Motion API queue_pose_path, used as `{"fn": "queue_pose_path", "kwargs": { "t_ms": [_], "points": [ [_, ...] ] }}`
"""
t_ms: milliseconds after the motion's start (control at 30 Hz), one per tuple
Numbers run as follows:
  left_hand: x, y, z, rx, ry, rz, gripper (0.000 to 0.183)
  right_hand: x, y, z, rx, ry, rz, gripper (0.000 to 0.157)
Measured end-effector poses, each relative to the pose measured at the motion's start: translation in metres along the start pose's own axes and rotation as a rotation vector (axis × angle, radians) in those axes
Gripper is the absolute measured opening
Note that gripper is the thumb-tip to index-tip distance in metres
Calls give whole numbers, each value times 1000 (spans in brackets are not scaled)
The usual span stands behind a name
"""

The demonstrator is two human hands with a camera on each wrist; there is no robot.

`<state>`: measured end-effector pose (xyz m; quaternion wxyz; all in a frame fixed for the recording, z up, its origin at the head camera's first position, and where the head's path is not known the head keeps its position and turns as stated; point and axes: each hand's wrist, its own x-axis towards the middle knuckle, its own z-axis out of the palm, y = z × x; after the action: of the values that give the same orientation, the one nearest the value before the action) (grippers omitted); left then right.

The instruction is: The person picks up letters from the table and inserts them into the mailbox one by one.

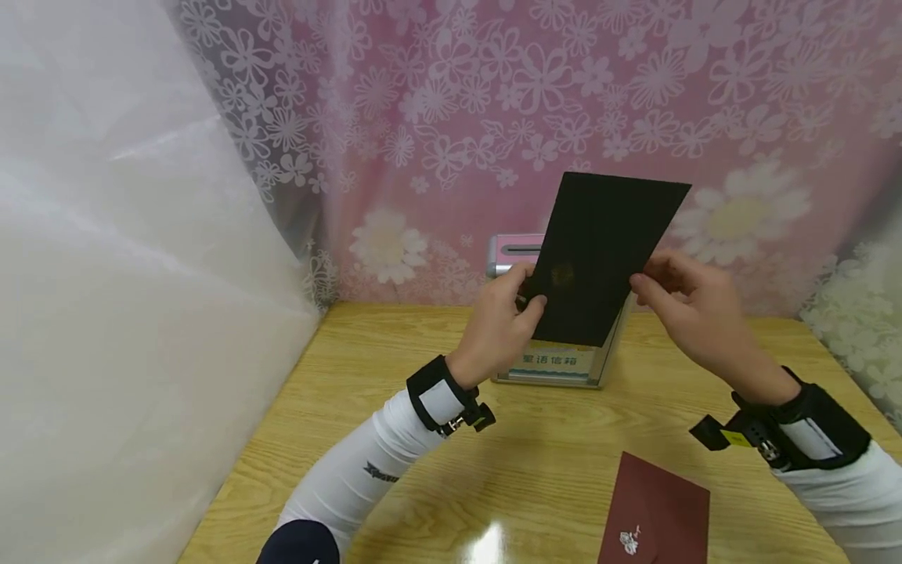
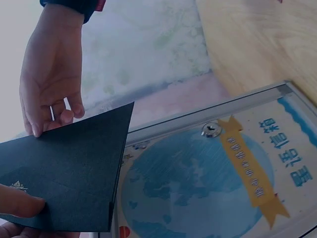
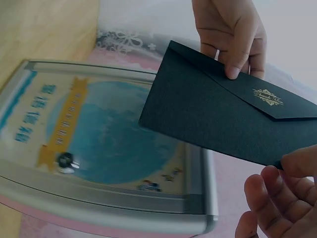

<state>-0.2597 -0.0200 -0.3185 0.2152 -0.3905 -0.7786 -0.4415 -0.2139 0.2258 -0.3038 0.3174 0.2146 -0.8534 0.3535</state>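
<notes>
A dark green, nearly black envelope [image 1: 609, 243] is held up in front of the letter box [image 1: 517, 244]. My left hand [image 1: 499, 323] grips its left edge, thumb on the near face. At the opposite edge, my right hand [image 1: 705, 309] pinches the paper between thumb and fingers. In the right wrist view the envelope [image 3: 198, 109] shows a pointed flap lying down and a gold emblem. The letter box has a pink top with a slot, partly hidden by the envelope. Its silver-framed front panel [image 2: 198, 163] carries a blue globe print, a yellow ribbon and a small lock.
On the wooden table [image 1: 423, 439], a dark red envelope [image 1: 665, 505] with a silver emblem lies near the front, right of centre. Behind the letter box hangs a pink flowered curtain [image 1: 437, 141]. White sheeting [image 1: 141, 274] covers the left side.
</notes>
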Motion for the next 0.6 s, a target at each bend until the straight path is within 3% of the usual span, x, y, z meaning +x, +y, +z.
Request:
{"fn": "queue_pose_path", "kwargs": {
  "t_ms": [300, 600],
  "points": [
    [30, 7, -10, 2, 59, 20, 24, 40, -15, -15, -24, 66, -49, 13],
    [55, 11, -20, 16, 138, 35, 22, 66, -28, -22, -61, 125, -82, 14]
  ]
}}
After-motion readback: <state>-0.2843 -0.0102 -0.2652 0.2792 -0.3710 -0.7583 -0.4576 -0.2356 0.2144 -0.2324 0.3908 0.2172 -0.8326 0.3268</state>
